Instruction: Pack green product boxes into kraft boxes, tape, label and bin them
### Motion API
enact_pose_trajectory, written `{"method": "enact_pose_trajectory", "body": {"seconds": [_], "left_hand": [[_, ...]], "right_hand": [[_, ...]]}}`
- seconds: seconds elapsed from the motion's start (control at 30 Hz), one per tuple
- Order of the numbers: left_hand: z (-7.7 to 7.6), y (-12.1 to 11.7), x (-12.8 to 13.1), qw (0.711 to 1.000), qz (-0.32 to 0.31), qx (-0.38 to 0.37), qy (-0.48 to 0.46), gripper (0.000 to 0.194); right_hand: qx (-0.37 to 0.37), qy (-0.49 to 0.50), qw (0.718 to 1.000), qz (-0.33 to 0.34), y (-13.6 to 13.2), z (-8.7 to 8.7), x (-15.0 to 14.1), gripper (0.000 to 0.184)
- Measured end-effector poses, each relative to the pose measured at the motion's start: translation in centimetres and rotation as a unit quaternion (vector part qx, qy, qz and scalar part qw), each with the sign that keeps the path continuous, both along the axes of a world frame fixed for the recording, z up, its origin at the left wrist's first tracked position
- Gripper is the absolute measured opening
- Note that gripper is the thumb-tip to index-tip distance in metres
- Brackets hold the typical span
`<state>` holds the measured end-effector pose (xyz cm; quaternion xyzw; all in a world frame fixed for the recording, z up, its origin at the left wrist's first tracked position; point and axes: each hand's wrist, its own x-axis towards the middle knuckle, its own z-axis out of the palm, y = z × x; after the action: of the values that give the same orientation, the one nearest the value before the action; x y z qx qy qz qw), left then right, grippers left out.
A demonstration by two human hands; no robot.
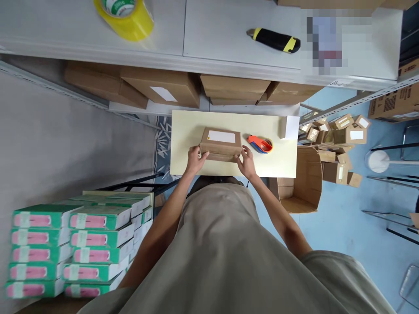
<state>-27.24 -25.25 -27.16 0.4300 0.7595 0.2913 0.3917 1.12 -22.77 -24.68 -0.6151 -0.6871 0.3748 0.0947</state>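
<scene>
A brown cardboard box (221,146) with a white label on its top is on the pale yellow table (275,161) in front of me. My left hand (196,160) grips its near left corner, thumb against the front side. At the near right corner, my right hand (246,162) holds the same box between thumb and fingers. The fingertips on the far sides are partly hidden. Just right of the box lies an orange and blue tape dispenser (261,144), touched by neither hand.
A white box (290,127) stands at the table's right end. The shelf (209,30) above bears yellow tape (131,22) and a utility knife (275,40). An open carton (306,183) sits to the right, near piled small boxes (343,135). Green boxes (94,240) are stacked at left.
</scene>
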Motion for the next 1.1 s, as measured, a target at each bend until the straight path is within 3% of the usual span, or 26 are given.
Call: {"method": "enact_pose_trajectory", "body": {"seconds": [0.1,0.23,0.33,0.43,0.5,0.57,0.7,0.83,1.0,1.1], "left_hand": [[-0.5,-2.0,0.2,0.999,0.027,0.0,-0.017,0.056],[-1.5,-4.5,1.3,0.995,0.042,-0.06,-0.065,0.059],[-2.2,-5.6,1.9,0.991,0.054,-0.075,-0.096,0.063],[-2.4,-6.0,2.6,0.978,0.115,-0.05,-0.166,0.067],[-2.4,-6.0,3.4,0.965,0.164,-0.042,-0.202,0.062],[-2.0,-6.1,4.5,0.956,0.183,-0.048,-0.225,0.055],[-1.2,-5.9,7.3,0.943,0.165,-0.052,-0.285,0.057],[-0.6,-3.9,10.1,0.906,0.224,-0.058,-0.354,0.056],[-0.4,-0.2,12.4,0.884,0.32,-0.045,-0.337,0.034],[-0.4,1.0,13.5,0.867,0.37,-0.031,-0.332,0.037]], "right_hand": [[-0.014,0.021,0.999,-0.029,-2.5,-0.7,0.2,0.063],[-0.075,0.047,0.994,-0.069,-5.3,-2.0,-0.4,0.072],[-0.093,0.069,0.99,-0.078,-6.5,-2.7,-1.0,0.076],[-0.12,0.101,0.986,-0.049,-6.6,-3.0,-1.2,0.076],[-0.116,0.089,0.989,-0.005,-6.0,-2.8,-0.8,0.075],[-0.067,0.028,0.997,0.013,-4.7,-2.4,0.3,0.072],[0.041,-0.148,0.986,-0.059,-0.6,-1.5,3.8,0.066],[0.021,-0.252,0.966,-0.062,3.6,-1.8,6.9,0.063],[-0.029,-0.28,0.958,0.053,6.3,-3.2,8.6,0.056],[-0.031,-0.281,0.953,0.105,7.2,-3.7,9.5,0.056]]}}
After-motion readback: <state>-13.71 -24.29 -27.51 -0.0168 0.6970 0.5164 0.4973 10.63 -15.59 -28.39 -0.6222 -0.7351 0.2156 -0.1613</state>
